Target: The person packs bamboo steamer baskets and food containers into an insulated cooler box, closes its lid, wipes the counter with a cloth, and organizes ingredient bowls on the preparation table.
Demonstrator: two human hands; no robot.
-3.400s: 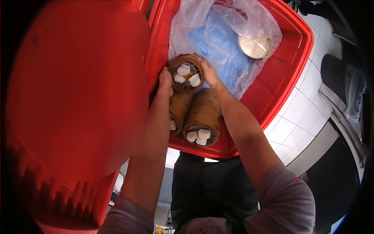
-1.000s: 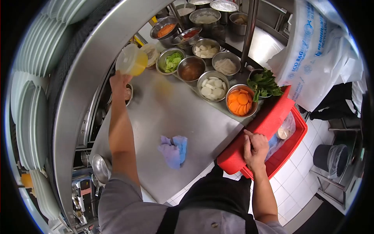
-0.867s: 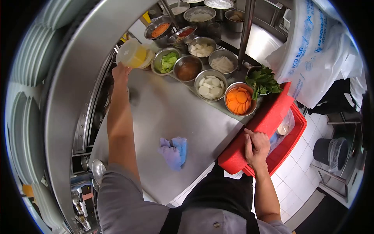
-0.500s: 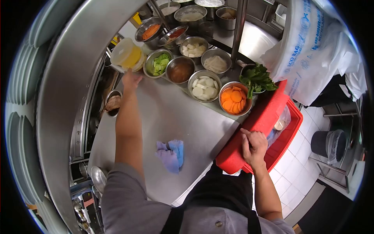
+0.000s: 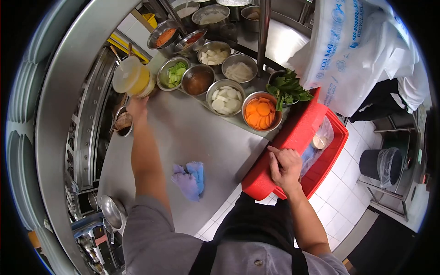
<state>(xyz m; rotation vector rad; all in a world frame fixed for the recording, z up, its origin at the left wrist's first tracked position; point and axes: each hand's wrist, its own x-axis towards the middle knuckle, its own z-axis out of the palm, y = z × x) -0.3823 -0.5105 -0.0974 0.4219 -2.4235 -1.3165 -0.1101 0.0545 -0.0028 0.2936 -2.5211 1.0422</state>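
My left hand (image 5: 137,107) reaches to the back left of the steel counter (image 5: 183,137), its fingers against the clear tub with yellow contents (image 5: 133,79). The tub is tilted beside the bowl of green leaves (image 5: 173,73); part of my fingers is hidden by it. My right hand (image 5: 285,166) has its fingers closed over the edge of the red lid (image 5: 293,133), which stands tilted over the red bin (image 5: 332,158). A purple and blue cloth (image 5: 189,179) lies crumpled on the counter between my arms.
Several steel bowls line the back, with carrot slices (image 5: 259,113), white slices (image 5: 224,100) and brown liquid (image 5: 197,82). A leafy bunch (image 5: 288,89) overhangs the lid. Large plastic bags (image 5: 353,50) hang at the right; plates (image 5: 25,169) are stacked far left. A black bin (image 5: 376,165) stands on the floor.
The dumpling baskets seen earlier are out of view, and the lid has come over part of the bin. My left hand has moved slightly back toward me with the tub; my right hand stays on the lid.
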